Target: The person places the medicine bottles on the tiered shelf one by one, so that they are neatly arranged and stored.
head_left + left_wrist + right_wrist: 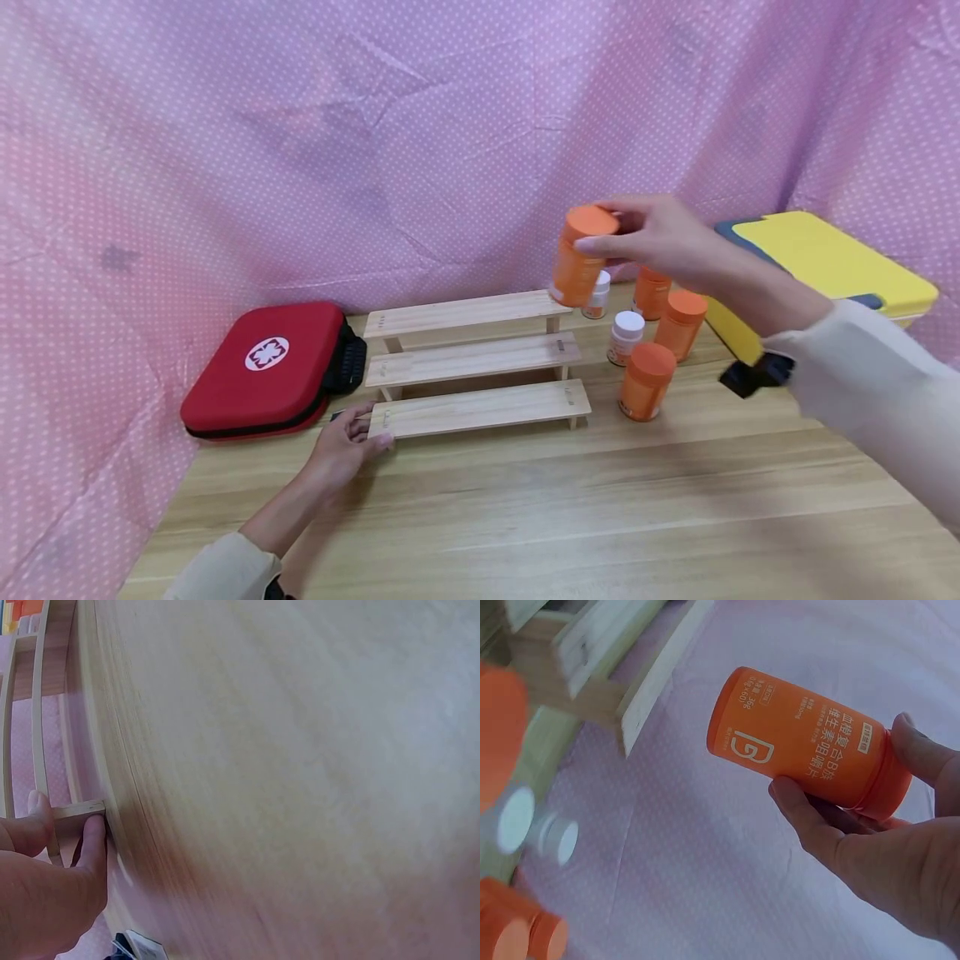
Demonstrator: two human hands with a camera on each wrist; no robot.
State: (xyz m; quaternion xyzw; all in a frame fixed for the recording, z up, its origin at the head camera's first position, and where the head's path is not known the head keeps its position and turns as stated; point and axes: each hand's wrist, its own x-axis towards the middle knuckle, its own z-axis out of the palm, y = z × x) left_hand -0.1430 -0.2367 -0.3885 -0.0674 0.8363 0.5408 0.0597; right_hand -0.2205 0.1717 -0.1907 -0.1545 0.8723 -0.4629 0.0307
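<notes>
My right hand (652,237) grips an orange pill bottle (576,267) near its cap, in the air by the right end of the top shelf. White print covers the side of that bottle (795,742) in the right wrist view. With my left hand (341,446) I hold the left front corner of a three-step wooden rack (480,408); the left wrist view has the thumb (34,821) on the board and a finger against its leg. All three boards of the rack are bare.
Right of the rack stand several orange bottles (647,383) and two white-capped bottles (626,337). A yellow case (840,258) lies at the far right, a red first-aid case (262,367) at the left. Pink dotted cloth (450,150) hangs behind the wooden table (510,517).
</notes>
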